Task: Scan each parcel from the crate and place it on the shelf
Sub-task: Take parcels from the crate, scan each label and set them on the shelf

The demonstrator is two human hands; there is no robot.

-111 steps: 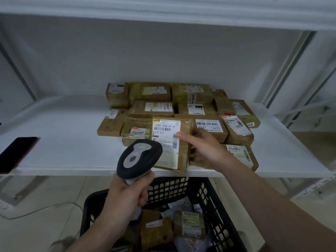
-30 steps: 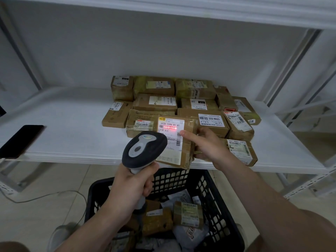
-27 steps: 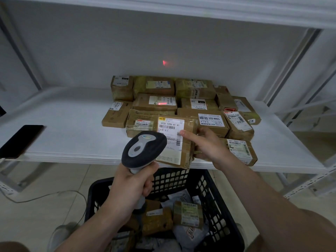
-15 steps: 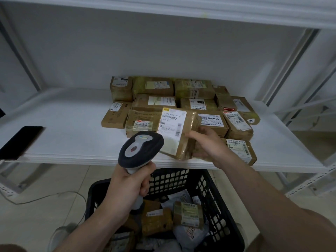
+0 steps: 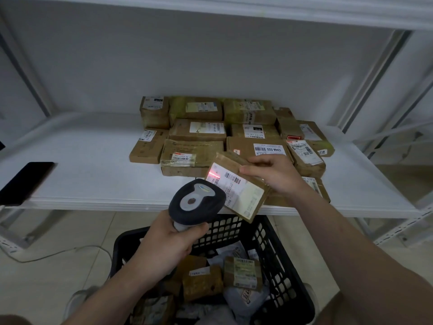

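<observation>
Head view: right hand [image 5: 273, 175] pinches a flat brown cardboard parcel [image 5: 236, 187], tilted; left hand [image 5: 168, 245] grips the rounded black-and-grey scanner [image 5: 196, 204].

A flat brown cardboard parcel [image 5: 241, 193] tilts at frame centre, red scan light on its white label, beside a grey-black handheld scanner [image 5: 196, 202]. A black lattice plastic crate [image 5: 234, 233] sits bottom centre; brown taped boxes [image 5: 196, 131] line the white shelf [image 5: 93, 170] above.
</observation>
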